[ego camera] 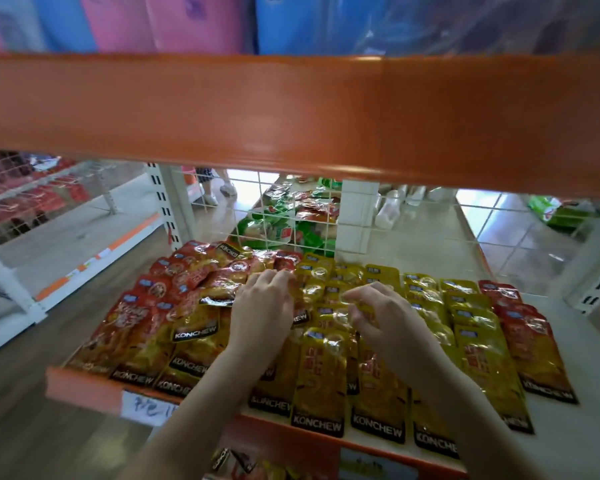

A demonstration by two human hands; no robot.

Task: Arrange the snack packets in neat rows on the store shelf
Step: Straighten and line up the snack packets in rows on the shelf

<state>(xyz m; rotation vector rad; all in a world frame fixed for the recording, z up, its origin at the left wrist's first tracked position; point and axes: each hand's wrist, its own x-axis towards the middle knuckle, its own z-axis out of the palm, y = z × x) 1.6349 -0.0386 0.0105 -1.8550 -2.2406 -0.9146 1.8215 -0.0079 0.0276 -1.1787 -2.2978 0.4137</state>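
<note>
Shiny snack packets cover the white store shelf. Red packets lie in a loose heap at the left and back. Yellow packets lie in overlapping rows in the middle, and a column of red packets lies at the right. My left hand rests palm down where the red heap meets the yellow rows, its fingertips on packets at the back. Just to the right, my right hand hovers over a yellow packet with curled fingers. The picture is too blurred to show whether it pinches that packet.
An orange beam of the upper shelf crosses the view above. A white wire grid backs the shelf, with green packets behind it. A handwritten price label sticks to the orange front edge. The shelf's right side is bare white.
</note>
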